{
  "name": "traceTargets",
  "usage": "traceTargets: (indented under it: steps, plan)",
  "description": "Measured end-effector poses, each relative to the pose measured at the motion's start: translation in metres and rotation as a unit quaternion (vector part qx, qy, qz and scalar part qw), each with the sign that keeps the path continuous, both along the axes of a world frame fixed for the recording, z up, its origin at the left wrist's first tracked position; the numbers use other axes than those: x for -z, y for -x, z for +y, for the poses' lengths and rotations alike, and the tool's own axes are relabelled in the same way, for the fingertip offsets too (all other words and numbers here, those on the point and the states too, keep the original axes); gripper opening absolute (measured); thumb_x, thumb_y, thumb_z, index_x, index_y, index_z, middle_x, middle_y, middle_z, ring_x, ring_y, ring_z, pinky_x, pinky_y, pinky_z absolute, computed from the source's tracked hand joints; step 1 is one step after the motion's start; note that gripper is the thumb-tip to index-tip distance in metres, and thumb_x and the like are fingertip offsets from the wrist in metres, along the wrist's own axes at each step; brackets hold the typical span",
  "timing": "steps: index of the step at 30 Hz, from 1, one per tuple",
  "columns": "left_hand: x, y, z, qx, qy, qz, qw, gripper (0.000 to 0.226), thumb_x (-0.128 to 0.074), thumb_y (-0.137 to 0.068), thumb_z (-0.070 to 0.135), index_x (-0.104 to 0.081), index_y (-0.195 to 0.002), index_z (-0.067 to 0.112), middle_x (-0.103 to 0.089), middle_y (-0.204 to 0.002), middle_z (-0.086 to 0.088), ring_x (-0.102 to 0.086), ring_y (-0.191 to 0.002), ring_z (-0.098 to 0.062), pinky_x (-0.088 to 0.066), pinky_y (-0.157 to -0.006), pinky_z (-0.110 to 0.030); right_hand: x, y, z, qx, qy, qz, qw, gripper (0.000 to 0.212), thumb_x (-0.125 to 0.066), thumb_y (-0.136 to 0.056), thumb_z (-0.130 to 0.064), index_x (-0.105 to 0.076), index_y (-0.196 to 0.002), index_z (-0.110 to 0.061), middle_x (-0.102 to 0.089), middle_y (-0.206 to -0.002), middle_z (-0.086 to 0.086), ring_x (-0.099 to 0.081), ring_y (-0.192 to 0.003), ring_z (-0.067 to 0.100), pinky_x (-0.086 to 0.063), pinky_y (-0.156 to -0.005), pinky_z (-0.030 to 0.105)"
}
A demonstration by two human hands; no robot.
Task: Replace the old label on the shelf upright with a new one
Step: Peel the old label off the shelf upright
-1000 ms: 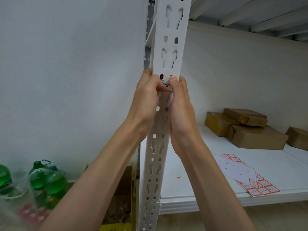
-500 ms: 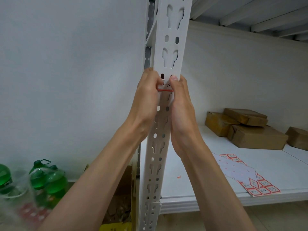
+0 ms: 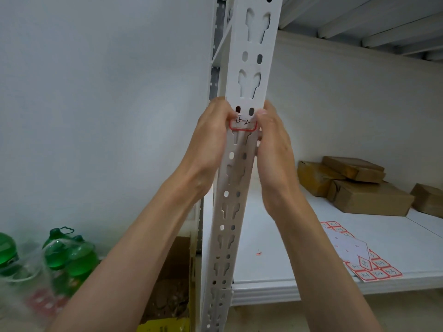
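Observation:
A white slotted shelf upright (image 3: 249, 58) rises through the middle of the view. A small white label (image 3: 242, 124) with a red border and handwritten black marks lies flat across its front face. My left hand (image 3: 211, 137) wraps the upright's left edge, its thumb on the label's left end. On the right edge my right hand (image 3: 273, 140) does the same, its thumb at the label's right end. Both thumbs press the label against the metal. A label sheet (image 3: 359, 257) with several red-bordered labels lies on the white shelf board (image 3: 407, 238).
Brown cardboard parcels (image 3: 354, 185) are stacked at the back right of the shelf. Green bottles in clear wrap (image 3: 67, 255) stand at the lower left by the wall. An open cardboard box (image 3: 172, 291) sits low beside the upright. A red scrap (image 3: 258, 253) lies on the shelf.
My thumbs have slid apart toward the upright's edges, so the label's face and writing now show. Before, they covered most of it.

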State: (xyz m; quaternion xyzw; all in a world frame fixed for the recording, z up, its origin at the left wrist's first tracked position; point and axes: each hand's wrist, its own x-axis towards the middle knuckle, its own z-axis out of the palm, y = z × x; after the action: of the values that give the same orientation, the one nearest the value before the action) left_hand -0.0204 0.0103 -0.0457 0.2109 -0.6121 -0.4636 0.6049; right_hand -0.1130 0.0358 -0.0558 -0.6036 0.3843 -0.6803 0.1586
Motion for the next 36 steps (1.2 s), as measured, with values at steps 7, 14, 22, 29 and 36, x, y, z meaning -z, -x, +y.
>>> traceTargets:
  steps: [7,14,22,29,36]
  plan:
    - [-0.01,-0.025,0.0,-0.121,0.032,-0.054,0.991,0.036,-0.031,-0.109,0.023,-0.062,-0.127,0.016,-0.066,-0.099,-0.002,-0.065,-0.093,-0.015,-0.057,-0.089,-0.033,0.004,0.017,-0.005,0.262,0.291,0.215,0.895,0.021,-0.077,-0.089,-0.018,-0.073,-0.109,-0.012,-0.06,-0.103,0.01,-0.057,-0.09,0.01,-0.051,-0.077,0.015]
    - [-0.01,-0.034,0.001,-0.137,0.037,-0.034,0.989,0.037,-0.032,-0.107,0.016,-0.064,-0.124,0.012,-0.063,-0.088,-0.003,-0.056,-0.073,-0.011,-0.051,-0.071,-0.026,0.006,0.013,-0.009,0.273,0.302,0.206,0.89,0.01,-0.077,-0.089,-0.012,-0.078,-0.098,-0.007,-0.067,-0.09,0.009,-0.052,-0.084,0.002,-0.048,-0.072,0.008]
    - [-0.008,-0.029,0.004,-0.097,0.037,-0.017,0.994,0.035,-0.035,-0.102,0.011,-0.067,-0.117,0.011,-0.061,-0.085,-0.005,-0.059,-0.072,-0.008,-0.055,-0.073,-0.028,0.003,0.014,-0.014,0.27,0.317,0.211,0.884,0.006,-0.075,-0.09,-0.009,-0.078,-0.092,-0.004,-0.065,-0.087,0.012,-0.049,-0.086,-0.002,-0.045,-0.071,0.008]
    - [-0.008,-0.031,0.004,-0.097,0.039,-0.012,0.994,0.033,-0.036,-0.104,0.012,-0.067,-0.114,0.011,-0.062,-0.085,-0.002,-0.06,-0.073,-0.007,-0.057,-0.074,-0.027,0.004,0.011,-0.019,0.286,0.321,0.204,0.88,0.01,-0.074,-0.091,-0.013,-0.075,-0.092,-0.003,-0.065,-0.088,0.013,-0.048,-0.084,-0.001,-0.044,-0.073,0.005]
    - [-0.007,-0.031,0.002,-0.104,0.041,-0.019,0.994,0.032,-0.036,-0.1,0.006,-0.066,-0.108,0.012,-0.062,-0.087,-0.003,-0.06,-0.076,-0.009,-0.057,-0.073,-0.028,0.003,0.012,-0.014,0.269,0.317,0.216,0.883,0.01,-0.075,-0.089,-0.013,-0.076,-0.092,-0.003,-0.066,-0.089,0.014,-0.048,-0.087,-0.002,-0.043,-0.076,0.002]
